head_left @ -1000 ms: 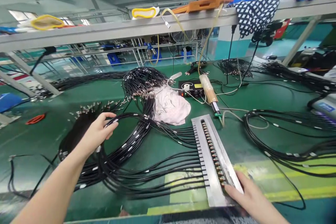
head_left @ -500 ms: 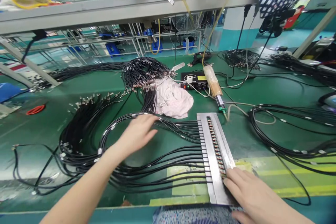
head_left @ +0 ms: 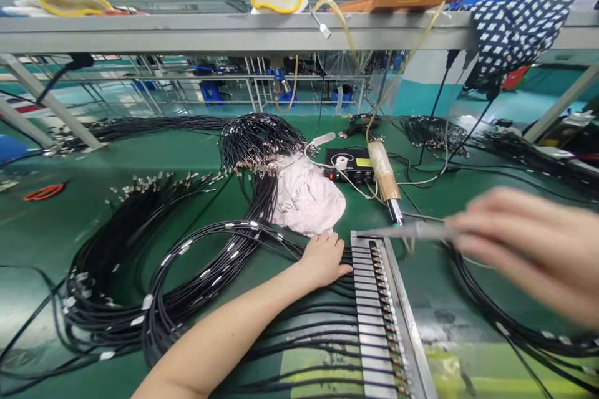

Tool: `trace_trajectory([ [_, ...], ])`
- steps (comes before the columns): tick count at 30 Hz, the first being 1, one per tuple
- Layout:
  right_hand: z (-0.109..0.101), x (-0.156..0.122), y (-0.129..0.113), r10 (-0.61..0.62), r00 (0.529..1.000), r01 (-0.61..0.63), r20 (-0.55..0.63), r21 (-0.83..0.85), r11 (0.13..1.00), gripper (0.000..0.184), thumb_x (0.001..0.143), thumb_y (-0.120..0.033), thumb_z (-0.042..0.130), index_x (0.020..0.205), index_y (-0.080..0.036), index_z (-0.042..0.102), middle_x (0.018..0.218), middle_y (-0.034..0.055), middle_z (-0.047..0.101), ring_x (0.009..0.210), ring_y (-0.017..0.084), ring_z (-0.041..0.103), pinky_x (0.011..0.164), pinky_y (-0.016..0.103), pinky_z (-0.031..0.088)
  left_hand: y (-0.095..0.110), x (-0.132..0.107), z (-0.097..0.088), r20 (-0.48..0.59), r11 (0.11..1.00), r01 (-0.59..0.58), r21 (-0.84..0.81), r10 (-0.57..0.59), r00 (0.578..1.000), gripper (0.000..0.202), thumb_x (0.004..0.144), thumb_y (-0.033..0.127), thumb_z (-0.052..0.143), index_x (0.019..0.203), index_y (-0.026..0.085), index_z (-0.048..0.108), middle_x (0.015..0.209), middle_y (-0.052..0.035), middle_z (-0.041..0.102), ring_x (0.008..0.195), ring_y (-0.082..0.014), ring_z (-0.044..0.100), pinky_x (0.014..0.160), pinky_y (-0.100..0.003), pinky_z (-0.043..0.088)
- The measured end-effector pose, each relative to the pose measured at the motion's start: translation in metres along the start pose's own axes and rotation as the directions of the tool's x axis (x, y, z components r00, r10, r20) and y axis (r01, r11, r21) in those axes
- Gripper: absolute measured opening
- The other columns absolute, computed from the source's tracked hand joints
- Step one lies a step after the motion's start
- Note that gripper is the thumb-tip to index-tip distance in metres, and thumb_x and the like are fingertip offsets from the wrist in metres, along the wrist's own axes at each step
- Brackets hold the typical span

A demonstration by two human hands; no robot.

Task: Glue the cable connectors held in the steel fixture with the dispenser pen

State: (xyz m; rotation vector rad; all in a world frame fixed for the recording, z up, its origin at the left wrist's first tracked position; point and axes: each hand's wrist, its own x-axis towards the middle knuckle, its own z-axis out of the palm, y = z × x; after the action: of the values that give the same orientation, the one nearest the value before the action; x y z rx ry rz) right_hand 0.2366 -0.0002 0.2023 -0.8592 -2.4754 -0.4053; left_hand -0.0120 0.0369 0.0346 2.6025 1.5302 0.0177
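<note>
A metal fixture (head_left: 372, 312) lies near the front of the bench, black cables (head_left: 318, 343) running into its slots from the left. Small copper-coloured connector ends (head_left: 386, 296) line its central channel. My left hand (head_left: 325, 260) rests over the upper cables just left of the fixture, fingers bent down and closed on them; the fingertips are partly hidden. At the right, my right hand (head_left: 524, 249) is blurred by motion and grips a long thin grey metal strip (head_left: 416, 231). The strip's far end reaches above the fixture's top end.
Bundled black cables (head_left: 107, 249) lie at the left, with another heap (head_left: 257, 137) behind. A pink cloth (head_left: 309, 196), a black control box (head_left: 350, 162) and a tape-wrapped tool (head_left: 384, 171) stand beyond the fixture. Coiled cables (head_left: 496, 305) lie right. A grey shelf beam (head_left: 187, 34) crosses above.
My left hand has moved right, to the cables beside the fixture. My right hand has risen from the fixture's near end with a metal strip, uncovering the slots. The camera view has tilted up.
</note>
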Motion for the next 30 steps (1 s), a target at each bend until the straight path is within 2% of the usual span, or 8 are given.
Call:
trace_trajectory([
  [2,0.008,0.056,0.046,0.082,0.994,-0.088,-0.07,-0.092,0.992,0.039,0.091,-0.047,0.036,0.091,-0.021,0.065,0.083,0.0018,0.06,0.075,0.016,0.06,0.067,0.031,0.046,0.0,0.0,-0.001,-0.003,1.0,0.005,-0.007,-0.005,1.0,0.049,0.082,0.051,0.053,0.111,0.011,0.057,0.112,-0.0146,0.056,0.106,-0.0319,0.05,0.088,-0.044,0.042],
  [4,0.033,0.106,0.087,0.293,0.953,-0.272,0.075,-0.205,0.94,0.043,0.093,-0.045,0.03,0.102,-0.017,0.062,0.09,0.0032,0.061,0.086,0.018,0.06,0.077,0.033,0.047,0.0,-0.001,-0.001,-0.01,1.0,0.01,-0.01,-0.01,1.0,0.05,0.081,0.053,0.054,0.111,0.013,0.057,0.113,-0.0136,0.056,0.105,-0.0312,0.051,0.088,-0.043,0.043],
  [7,0.088,0.156,0.136,0.355,0.907,-0.289,0.226,-0.278,0.916,0.029,0.092,-0.037,0.043,0.101,-0.015,0.061,0.096,0.0051,0.063,0.09,0.018,0.06,0.08,0.036,0.049,0.001,-0.003,0.003,-0.029,0.999,0.022,-0.03,-0.023,0.999,0.051,0.081,0.053,0.052,0.114,0.014,0.057,0.115,-0.0132,0.056,0.106,-0.0314,0.05,0.09,-0.044,0.043],
  [12,0.178,0.178,0.175,0.399,0.848,-0.258,0.347,-0.387,0.885,0.031,0.089,-0.035,0.051,0.114,-0.016,0.054,0.116,0.0083,0.056,0.101,0.02,0.056,0.085,0.042,0.049,-0.002,0.0,0.011,-0.016,0.986,0.04,-0.161,-0.043,0.999,0.056,0.081,0.053,0.052,0.121,0.012,0.053,0.122,-0.0154,0.052,0.114,-0.0343,0.044,0.099,-0.05,0.035],
  [17,0.232,0.168,0.186,0.392,0.825,-0.212,0.406,-0.421,0.882,0.032,0.088,-0.035,0.052,0.115,-0.017,0.054,0.119,0.0087,0.054,0.104,0.021,0.055,0.088,0.044,0.047,-0.006,0.007,0.01,0.093,0.969,0.061,-0.24,-0.039,0.995,0.061,0.078,0.051,0.056,0.121,0.008,0.053,0.126,-0.0188,0.049,0.118,-0.0378,0.04,0.102,-0.053,0.03],
  [21,0.24,0.162,0.181,0.38,0.841,-0.209,0.386,-0.416,0.885,0.033,0.087,-0.035,0.054,0.115,-0.017,0.054,0.121,0.0086,0.054,0.108,0.022,0.053,0.092,0.047,0.044,-0.006,0.008,0.01,0.088,0.972,0.056,-0.23,-0.036,0.995,0.06,0.079,0.05,0.055,0.123,0.008,0.052,0.127,-0.0183,0.049,0.119,-0.0371,0.04,0.103,-0.053,0.03],
  [25,0.215,0.152,0.157,0.35,0.883,-0.233,0.312,-0.355,0.905,0.028,0.089,-0.027,0.047,0.113,-0.015,0.057,0.121,0.0117,0.055,0.12,0.028,0.044,0.102,0.055,0.029,-0.005,0.001,0.004,0.033,0.982,0.078,-0.173,-0.074,0.997,0.058,0.08,0.053,0.056,0.12,0.011,0.054,0.121,-0.0159,0.053,0.114,-0.0339,0.045,0.099,-0.049,0.035],
  [30,0.164,0.068,0.078,0.191,0.894,-0.157,0.405,-0.117,0.981,0.031,0.088,-0.027,0.044,0.114,-0.019,0.059,0.114,0.0089,0.061,0.109,0.02,0.053,0.099,0.037,0.038,-0.012,-0.001,-0.013,0.155,0.986,0.108,-0.13,-0.087,0.984,0.055,0.075,0.053,0.062,0.106,0.007,0.059,0.111,-0.0191,0.058,0.105,-0.0337,0.052,0.091,-0.044,0.041],
])
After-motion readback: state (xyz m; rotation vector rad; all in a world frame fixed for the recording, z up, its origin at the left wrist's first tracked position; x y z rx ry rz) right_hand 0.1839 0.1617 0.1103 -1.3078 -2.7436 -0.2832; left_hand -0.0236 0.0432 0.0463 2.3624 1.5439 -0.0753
